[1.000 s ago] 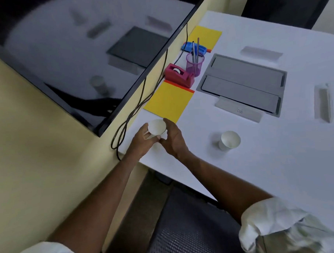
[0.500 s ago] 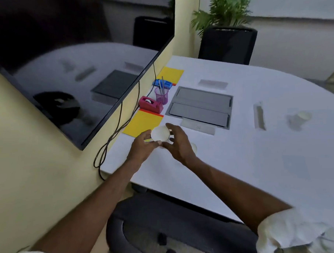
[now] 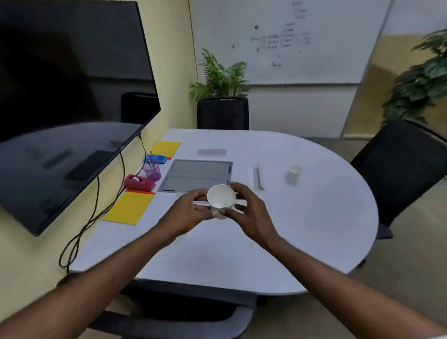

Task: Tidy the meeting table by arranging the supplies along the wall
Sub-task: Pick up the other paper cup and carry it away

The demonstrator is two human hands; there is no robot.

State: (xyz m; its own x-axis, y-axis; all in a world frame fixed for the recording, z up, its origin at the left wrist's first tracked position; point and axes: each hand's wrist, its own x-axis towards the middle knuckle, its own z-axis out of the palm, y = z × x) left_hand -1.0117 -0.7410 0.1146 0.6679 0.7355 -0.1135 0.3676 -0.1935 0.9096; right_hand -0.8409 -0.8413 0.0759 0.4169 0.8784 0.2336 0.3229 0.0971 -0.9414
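A white paper cup (image 3: 221, 199) is being held above the table (image 3: 246, 258), clasped between the left hand (image 3: 187, 213) and the right hand (image 3: 250, 214), its mouth tilted toward the camera. It is being judged light, thin-walled and easily crushed, best gripped gently around the sides. Two cups are being counted, the second cup (image 3: 293, 174) standing well apart; two yellow pads (image 3: 129, 207) are lying along the wall

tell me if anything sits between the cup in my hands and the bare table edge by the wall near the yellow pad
Nothing visible does. The paper cup is held by both hands above the table; the stretch toward the wall, nearer than the yellow pad, looks bare.
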